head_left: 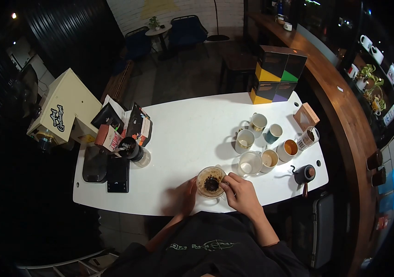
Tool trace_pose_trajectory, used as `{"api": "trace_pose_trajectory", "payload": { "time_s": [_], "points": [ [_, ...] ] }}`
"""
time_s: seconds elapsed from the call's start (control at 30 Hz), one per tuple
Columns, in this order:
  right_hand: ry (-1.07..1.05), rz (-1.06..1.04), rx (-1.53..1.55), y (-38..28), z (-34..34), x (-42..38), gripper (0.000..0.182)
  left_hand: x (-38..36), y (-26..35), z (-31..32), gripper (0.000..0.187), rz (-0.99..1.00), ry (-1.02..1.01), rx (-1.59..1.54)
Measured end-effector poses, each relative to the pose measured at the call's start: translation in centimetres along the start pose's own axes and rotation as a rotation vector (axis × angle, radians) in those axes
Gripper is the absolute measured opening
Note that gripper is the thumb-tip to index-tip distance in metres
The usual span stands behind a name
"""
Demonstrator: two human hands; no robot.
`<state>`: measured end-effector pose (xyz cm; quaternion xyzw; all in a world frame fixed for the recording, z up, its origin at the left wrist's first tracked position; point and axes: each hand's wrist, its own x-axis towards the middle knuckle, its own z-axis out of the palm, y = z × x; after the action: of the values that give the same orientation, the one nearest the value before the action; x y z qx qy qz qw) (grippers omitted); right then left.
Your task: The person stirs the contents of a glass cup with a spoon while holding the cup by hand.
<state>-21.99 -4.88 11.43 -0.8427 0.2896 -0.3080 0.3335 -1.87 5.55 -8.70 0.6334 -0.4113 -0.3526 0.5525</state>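
A coffee dripper (198,192) stands at the table's front edge, right before me. Its lining is a brown-stained coffee filter (204,177), with dark wet coffee grounds (211,184) gathered at the bottom. My right hand (240,193) pinches the filter's right edge, thumb just inside the rim. On the dripper's left side my left hand (189,195) is held edge-on, its fingers stretched along the wall, partly in shadow. A clear glass jug (250,164) sits just beyond my right hand, beside a mug (269,159) with a light-coloured inside.
Several more cups, among them an orange-lined mug (290,148), crowd the right half of the white table (183,124). A black gooseneck kettle (305,174) is at the right edge. Stacked boxes (277,74) rise at the back. Leftward are a coffee grinder (130,148), a black scale (118,174) and a cream machine (65,108).
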Motion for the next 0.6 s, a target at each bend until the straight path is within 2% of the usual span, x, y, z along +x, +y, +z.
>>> {"api": "trace_pose_trajectory", "payload": {
  "time_s": [0.17,0.23,0.27,0.33,0.43,0.6],
  "points": [
    [-0.008,0.005,0.011,0.1,-0.1,0.0,0.007,0.3,0.3,0.1,0.042,-0.01,-0.032,0.016],
    [-0.007,0.013,0.015,0.0,-0.1,0.0,0.007,0.6,-0.8,0.4,0.06,0.015,-0.016,-0.215],
    [-0.007,0.02,0.021,0.0,-0.1,0.0,0.007,0.6,-1.3,0.3,0.06,0.014,-0.016,-0.215],
    [-0.01,0.022,0.019,0.1,-0.1,0.0,0.007,0.5,-1.3,0.2,0.075,0.072,-0.022,-0.089],
    [-0.012,0.021,0.019,0.1,0.0,0.0,0.007,0.8,-1.4,-0.3,0.072,0.148,-0.052,0.078],
    [-0.013,0.011,0.017,0.2,-0.1,0.0,0.007,0.9,-0.6,-0.1,0.07,0.204,-0.019,0.144]
  ]
}}
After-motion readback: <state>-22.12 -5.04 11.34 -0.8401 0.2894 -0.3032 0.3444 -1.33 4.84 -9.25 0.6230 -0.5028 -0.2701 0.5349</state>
